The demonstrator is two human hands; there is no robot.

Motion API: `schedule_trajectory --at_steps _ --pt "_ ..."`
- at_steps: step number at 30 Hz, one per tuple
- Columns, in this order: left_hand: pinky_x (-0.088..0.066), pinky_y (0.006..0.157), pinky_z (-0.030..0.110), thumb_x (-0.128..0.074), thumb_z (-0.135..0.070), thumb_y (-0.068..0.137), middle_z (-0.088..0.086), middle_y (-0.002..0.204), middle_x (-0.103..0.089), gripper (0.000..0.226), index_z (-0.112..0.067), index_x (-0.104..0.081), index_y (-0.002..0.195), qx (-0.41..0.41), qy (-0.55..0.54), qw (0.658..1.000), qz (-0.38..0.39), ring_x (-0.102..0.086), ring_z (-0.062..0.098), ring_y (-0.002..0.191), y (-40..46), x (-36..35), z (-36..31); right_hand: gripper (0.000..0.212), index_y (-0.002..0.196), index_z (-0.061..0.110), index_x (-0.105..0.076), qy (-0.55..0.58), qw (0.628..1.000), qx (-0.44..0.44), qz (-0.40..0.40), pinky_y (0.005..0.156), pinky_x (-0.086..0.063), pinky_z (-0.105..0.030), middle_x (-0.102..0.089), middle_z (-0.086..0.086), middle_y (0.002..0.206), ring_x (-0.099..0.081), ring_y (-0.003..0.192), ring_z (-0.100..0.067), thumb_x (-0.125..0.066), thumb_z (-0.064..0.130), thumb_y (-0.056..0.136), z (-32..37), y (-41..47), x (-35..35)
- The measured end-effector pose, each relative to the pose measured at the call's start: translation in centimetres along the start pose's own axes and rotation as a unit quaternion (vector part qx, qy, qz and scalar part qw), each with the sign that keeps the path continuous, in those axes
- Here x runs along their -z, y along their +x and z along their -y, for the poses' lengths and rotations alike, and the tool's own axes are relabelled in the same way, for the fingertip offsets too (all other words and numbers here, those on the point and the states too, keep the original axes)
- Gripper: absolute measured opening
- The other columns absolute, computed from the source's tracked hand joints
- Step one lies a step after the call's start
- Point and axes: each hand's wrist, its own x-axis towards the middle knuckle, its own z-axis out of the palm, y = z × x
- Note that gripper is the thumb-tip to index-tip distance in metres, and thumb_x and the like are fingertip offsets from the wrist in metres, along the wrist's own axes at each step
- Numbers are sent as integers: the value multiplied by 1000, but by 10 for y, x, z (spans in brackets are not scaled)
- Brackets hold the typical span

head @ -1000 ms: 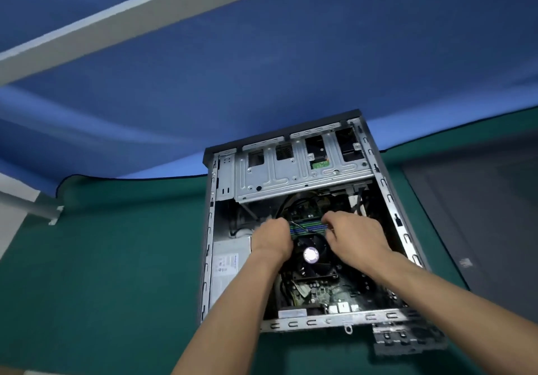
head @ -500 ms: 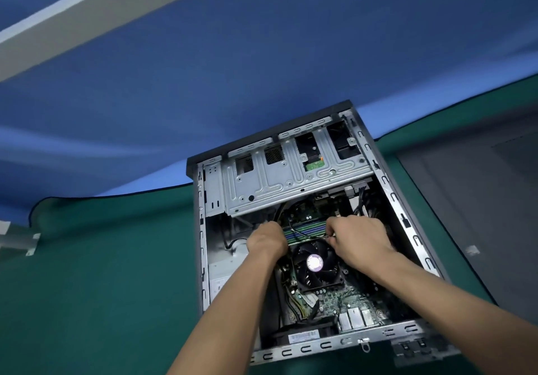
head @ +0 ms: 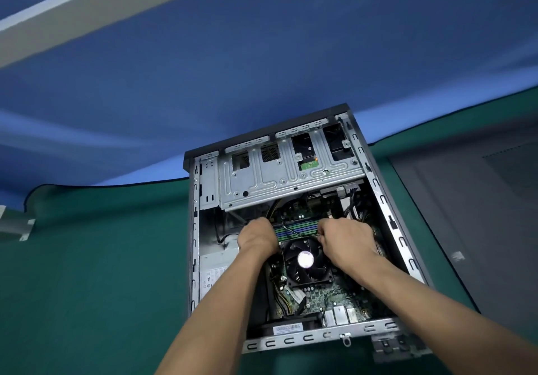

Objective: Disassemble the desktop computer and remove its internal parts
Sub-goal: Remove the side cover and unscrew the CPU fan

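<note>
An open desktop case [head: 387,200] lies on its side on a green mat [head: 102,258]. Inside it are a silver drive cage [head: 291,176], a black CPU fan [head: 305,259], the green motherboard [head: 329,293] and a grey power supply [head: 215,272]. The memory modules [head: 300,229] sit in blue and green slots just beyond the fan. My left hand [head: 257,239] curls over their left end. My right hand [head: 346,240] curls over their right end, thumb and fingers pinched at the module's edge. Both sets of fingertips are mostly hidden.
A dark grey panel [head: 480,214] lies flat on the mat right of the case. Black cables [head: 356,208] hang in the case's right corner under the drive cage. A blue cloth [head: 262,69] rises behind the table. The mat's left side is bare green.
My head has shifted, so the case sits lower and nearer in view. Both hands stay at the two ends of the memory modules, hardly moved relative to the case.
</note>
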Motion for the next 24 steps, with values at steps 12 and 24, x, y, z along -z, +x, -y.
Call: schedule_trajectory --at_steps 12,24 --pt "-38 66 26 -60 -30 86 -10 81 -66 5 -28 -64 87 -156 -102 970 -152 -60 15 87 -46 -2 28 38 128 20 -46 23 988 147 -36 76 -43 -27 -53 4 121 -53 104 -16 -51 28 91 5 -23 15" --pt "-30 78 21 -66 -29 80 -16 59 -55 5 -27 -64 76 -169 -210 940 -208 -47 9 65 -62 -20 36 82 139 15 -26 -114 969 196 103 109 -27 -41 -31 -8 143 -30 131 -27 -75 30 76 31 -20 -14"
